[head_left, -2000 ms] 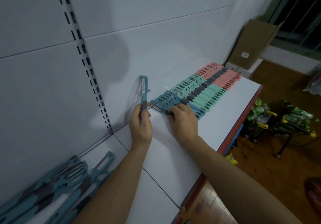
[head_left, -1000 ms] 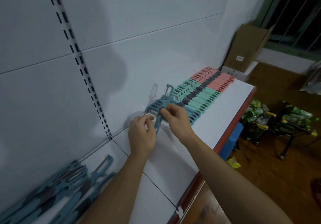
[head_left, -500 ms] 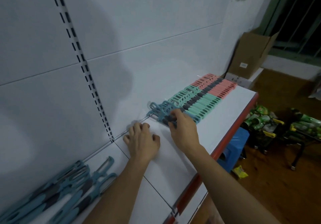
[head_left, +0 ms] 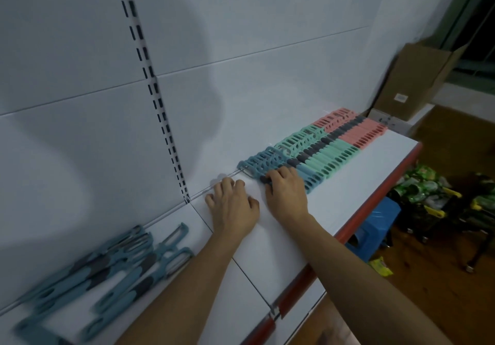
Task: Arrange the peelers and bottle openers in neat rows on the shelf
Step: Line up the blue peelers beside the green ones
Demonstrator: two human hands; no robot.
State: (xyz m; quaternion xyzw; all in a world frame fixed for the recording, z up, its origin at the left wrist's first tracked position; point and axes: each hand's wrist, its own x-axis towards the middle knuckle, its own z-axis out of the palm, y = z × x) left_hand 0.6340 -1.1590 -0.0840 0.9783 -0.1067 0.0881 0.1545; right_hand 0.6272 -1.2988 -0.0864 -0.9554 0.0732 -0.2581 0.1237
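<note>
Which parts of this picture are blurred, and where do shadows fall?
Head view: loose blue peelers, lower left, are smeared by motion blur; the arranged rows, left hand and right hand are sharper; a broad soft shadow lies on the back panel.

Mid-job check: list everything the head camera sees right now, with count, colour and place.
pink peelers: packed block, count unclear, pink, far end of the row
green peelers: packed block, mint green, middle of the row
blue peelers: short block, blue, near end of the row
loose peelers: blurred pile, blue with dark grips, shelf's lower left
shelf: one, white with red front edge
slotted upright: one, dark slots, white back panel
cardboard box: one, brown, beyond the shelf's far end
stool: one, blue, floor below the shelf edge
packaged goods: several, green, floor at right
left hand: palm down on bare shelf, holding nothing
right hand: fingers over the nearest blue peeler; grip unclear
</note>
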